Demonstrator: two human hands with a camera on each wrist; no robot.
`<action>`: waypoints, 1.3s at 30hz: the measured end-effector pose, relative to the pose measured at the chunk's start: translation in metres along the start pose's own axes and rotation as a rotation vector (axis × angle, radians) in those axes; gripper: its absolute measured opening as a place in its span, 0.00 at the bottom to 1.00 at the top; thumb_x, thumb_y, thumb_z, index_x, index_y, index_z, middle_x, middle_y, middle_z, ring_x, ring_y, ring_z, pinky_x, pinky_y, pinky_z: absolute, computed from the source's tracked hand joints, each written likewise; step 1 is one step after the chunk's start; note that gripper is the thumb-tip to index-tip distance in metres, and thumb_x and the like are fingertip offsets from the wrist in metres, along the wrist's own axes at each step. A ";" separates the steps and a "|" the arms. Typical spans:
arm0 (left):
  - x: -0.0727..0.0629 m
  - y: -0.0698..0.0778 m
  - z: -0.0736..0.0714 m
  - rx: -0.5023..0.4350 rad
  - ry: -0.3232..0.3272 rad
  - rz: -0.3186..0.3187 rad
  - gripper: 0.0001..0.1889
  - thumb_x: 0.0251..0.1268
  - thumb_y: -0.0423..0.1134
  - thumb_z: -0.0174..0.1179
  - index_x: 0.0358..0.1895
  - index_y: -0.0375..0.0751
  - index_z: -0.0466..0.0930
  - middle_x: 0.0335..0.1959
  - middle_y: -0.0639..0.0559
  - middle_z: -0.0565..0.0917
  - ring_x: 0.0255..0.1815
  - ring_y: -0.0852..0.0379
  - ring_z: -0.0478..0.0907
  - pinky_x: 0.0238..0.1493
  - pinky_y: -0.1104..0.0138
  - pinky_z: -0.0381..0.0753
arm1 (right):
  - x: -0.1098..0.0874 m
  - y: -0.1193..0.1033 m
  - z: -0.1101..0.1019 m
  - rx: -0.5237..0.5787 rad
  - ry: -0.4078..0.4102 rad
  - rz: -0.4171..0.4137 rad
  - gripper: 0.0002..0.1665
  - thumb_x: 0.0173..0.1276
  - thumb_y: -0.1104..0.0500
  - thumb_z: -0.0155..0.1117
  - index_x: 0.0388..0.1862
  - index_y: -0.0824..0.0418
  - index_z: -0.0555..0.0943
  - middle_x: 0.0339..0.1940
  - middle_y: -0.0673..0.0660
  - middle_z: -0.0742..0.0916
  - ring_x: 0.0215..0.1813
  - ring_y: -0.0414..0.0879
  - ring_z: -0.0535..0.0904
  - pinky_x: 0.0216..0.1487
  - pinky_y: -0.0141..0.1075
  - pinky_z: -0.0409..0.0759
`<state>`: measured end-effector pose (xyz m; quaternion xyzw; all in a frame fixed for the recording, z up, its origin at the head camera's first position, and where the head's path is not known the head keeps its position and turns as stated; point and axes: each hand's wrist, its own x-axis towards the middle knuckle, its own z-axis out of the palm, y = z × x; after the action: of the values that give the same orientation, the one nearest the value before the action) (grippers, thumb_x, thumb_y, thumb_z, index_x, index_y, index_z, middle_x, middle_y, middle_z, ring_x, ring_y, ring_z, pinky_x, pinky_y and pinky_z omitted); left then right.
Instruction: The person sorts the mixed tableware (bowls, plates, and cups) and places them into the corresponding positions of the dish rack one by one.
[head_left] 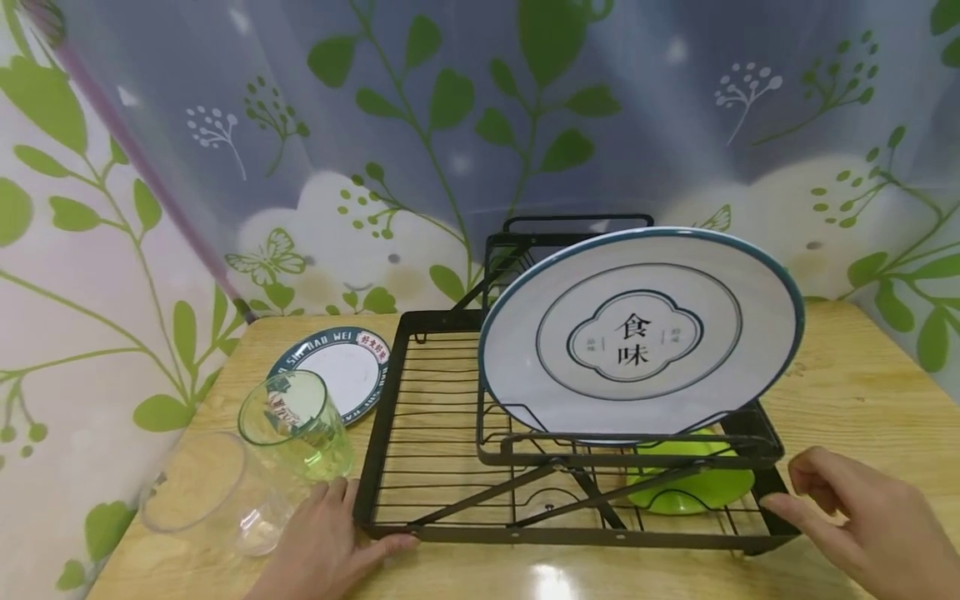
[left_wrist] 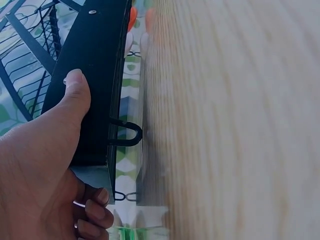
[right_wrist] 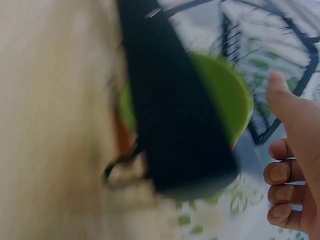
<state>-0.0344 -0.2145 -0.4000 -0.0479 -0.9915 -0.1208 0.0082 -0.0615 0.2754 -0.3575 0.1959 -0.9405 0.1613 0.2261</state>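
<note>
A black two-tier dish rack [head_left: 442, 533] stands on the wooden table. My left hand [head_left: 315, 542] grips its front left corner; in the left wrist view the thumb [left_wrist: 75, 95] lies on the front face and the other fingers bend around the side. Beside the front right corner is my right hand [head_left: 873, 517], fingers loosely bent and holding nothing. The right wrist view shows a gap between this hand [right_wrist: 300, 150] and the blurred rack end [right_wrist: 185, 125]. A large white oval plate [head_left: 510, 333] with a blue rim leans in the upper tier. Below it sits a green bowl [head_left: 678, 492].
Left of the rack lie a small round plate [head_left: 330, 367] with a dark lettered rim, a green-tinted clear cup [head_left: 322, 442] and a colourless clear cup [head_left: 247, 508]. The wooden table [head_left: 847, 375] ends against a leaf-patterned curtain [head_left: 420, 183].
</note>
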 end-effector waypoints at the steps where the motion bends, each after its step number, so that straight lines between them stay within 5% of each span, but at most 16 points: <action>1: 0.000 0.000 0.001 0.001 0.006 0.004 0.46 0.44 0.76 0.60 0.52 0.35 0.73 0.40 0.39 0.79 0.44 0.41 0.77 0.46 0.50 0.79 | -0.004 0.003 0.002 -0.049 -0.016 -0.002 0.24 0.54 0.40 0.72 0.26 0.53 0.70 0.19 0.42 0.65 0.21 0.30 0.55 0.19 0.28 0.54; 7: -0.002 0.001 0.001 0.013 0.007 0.004 0.47 0.44 0.77 0.59 0.51 0.35 0.73 0.39 0.40 0.78 0.43 0.42 0.77 0.44 0.50 0.79 | -0.020 0.025 0.013 -0.235 -0.138 -0.089 0.39 0.35 0.23 0.69 0.26 0.52 0.67 0.24 0.45 0.66 0.26 0.40 0.61 0.26 0.39 0.62; 13: -0.004 0.000 0.002 0.011 0.010 0.009 0.46 0.43 0.76 0.60 0.49 0.35 0.73 0.36 0.41 0.78 0.41 0.43 0.77 0.42 0.51 0.80 | -0.033 0.031 0.029 -0.349 -0.380 0.025 0.58 0.33 0.16 0.63 0.41 0.66 0.75 0.38 0.61 0.77 0.41 0.59 0.71 0.40 0.60 0.70; 22: -0.003 0.000 0.003 0.012 0.018 0.010 0.47 0.45 0.76 0.60 0.52 0.33 0.73 0.41 0.37 0.79 0.44 0.39 0.78 0.45 0.49 0.79 | -0.032 0.031 0.042 -0.231 -0.362 0.053 0.67 0.34 0.21 0.69 0.57 0.73 0.71 0.48 0.71 0.77 0.47 0.65 0.69 0.49 0.58 0.57; 32: 0.000 0.000 -0.002 0.010 -0.053 -0.005 0.52 0.51 0.75 0.56 0.60 0.26 0.70 0.53 0.28 0.76 0.54 0.30 0.74 0.54 0.43 0.74 | -0.028 0.028 0.048 -0.189 -0.200 0.001 0.69 0.26 0.19 0.70 0.54 0.72 0.71 0.42 0.68 0.77 0.44 0.63 0.70 0.46 0.56 0.58; 39: -0.008 -0.007 -0.008 0.067 -0.028 0.015 0.39 0.52 0.73 0.57 0.39 0.33 0.75 0.33 0.44 0.77 0.39 0.44 0.77 0.44 0.51 0.78 | -0.031 0.027 0.048 -0.188 -0.165 -0.006 0.71 0.25 0.18 0.69 0.51 0.76 0.71 0.41 0.69 0.76 0.44 0.65 0.69 0.46 0.56 0.59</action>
<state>-0.0268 -0.2237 -0.3943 -0.0569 -0.9946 -0.0867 -0.0032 -0.0656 0.2895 -0.4186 0.1895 -0.9662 0.0551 0.1656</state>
